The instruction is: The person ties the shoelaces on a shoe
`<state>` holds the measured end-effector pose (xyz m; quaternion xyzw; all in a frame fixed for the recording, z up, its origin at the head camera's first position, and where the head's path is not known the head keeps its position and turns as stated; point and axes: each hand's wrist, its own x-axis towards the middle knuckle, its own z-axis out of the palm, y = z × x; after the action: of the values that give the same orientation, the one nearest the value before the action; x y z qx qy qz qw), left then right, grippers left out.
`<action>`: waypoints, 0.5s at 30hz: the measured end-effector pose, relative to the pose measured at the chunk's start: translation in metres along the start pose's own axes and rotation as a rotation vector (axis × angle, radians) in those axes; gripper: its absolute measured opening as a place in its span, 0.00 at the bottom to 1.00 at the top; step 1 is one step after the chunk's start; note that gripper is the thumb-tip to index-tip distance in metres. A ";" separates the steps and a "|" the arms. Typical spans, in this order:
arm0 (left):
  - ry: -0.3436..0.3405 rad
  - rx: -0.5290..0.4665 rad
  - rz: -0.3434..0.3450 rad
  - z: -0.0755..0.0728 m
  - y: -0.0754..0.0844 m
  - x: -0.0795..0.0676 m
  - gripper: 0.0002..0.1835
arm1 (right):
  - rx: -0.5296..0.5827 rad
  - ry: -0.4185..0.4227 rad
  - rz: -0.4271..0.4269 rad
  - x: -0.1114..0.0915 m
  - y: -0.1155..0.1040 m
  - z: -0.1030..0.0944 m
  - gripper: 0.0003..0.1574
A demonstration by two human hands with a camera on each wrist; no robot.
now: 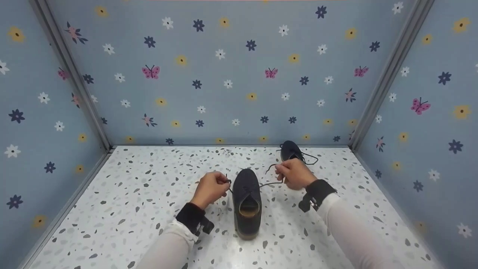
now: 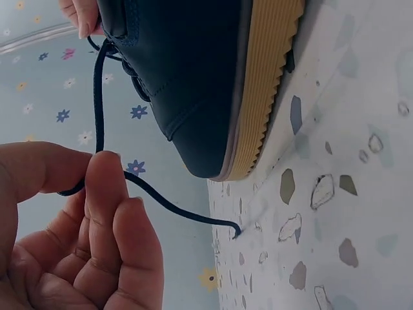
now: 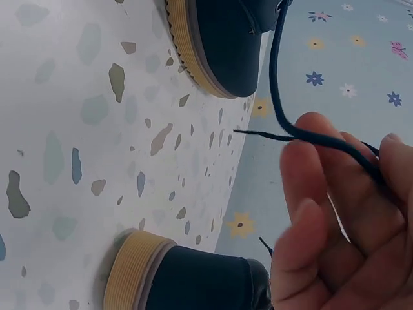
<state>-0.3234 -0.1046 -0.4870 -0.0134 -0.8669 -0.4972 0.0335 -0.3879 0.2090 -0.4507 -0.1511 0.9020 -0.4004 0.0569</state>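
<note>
A dark navy shoe (image 1: 247, 186) with a tan ribbed sole stands upright on the speckled surface, toe pointing away from me. On its left side my left hand (image 1: 211, 188) pinches one shoelace (image 2: 99, 97) between thumb and index finger; the loose end hangs down past the fingers in the left wrist view. To the right, my right hand (image 1: 295, 174) holds the other shoelace (image 3: 276, 77) between thumb and fingers, its tip sticking out beyond them. Both laces run from the shoe's eyelets out to the hands, and no knot can be made out.
A second navy shoe (image 1: 290, 150), its lace (image 1: 313, 158) trailing loose, stands farther back, partly behind my right hand. Blue flowered panels (image 1: 224, 74) rise at the back and both sides of the white speckled surface (image 1: 149, 209). Each wrist wears a black strap (image 1: 191, 217).
</note>
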 end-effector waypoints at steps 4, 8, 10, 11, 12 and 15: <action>-0.002 -0.003 0.017 0.000 0.001 0.000 0.04 | -0.086 0.032 -0.006 0.003 -0.005 -0.002 0.24; -0.018 -0.040 0.021 0.000 0.002 -0.001 0.04 | -0.056 -0.010 0.024 0.008 -0.011 -0.002 0.23; -0.031 -0.056 0.011 0.001 0.002 -0.001 0.04 | -0.018 -0.055 0.050 0.009 -0.014 -0.002 0.21; -0.038 -0.060 0.006 0.001 0.002 -0.001 0.04 | -0.008 -0.080 0.056 0.010 -0.016 -0.002 0.20; -0.046 -0.062 0.002 0.002 0.002 -0.001 0.04 | -0.005 -0.103 0.062 0.011 -0.017 -0.001 0.18; -0.070 -0.051 -0.002 0.003 0.001 -0.002 0.04 | -0.001 -0.152 0.063 0.013 -0.021 0.000 0.17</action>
<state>-0.3217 -0.1018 -0.4875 -0.0309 -0.8547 -0.5182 0.0025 -0.3954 0.1919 -0.4350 -0.1528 0.8996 -0.3853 0.1377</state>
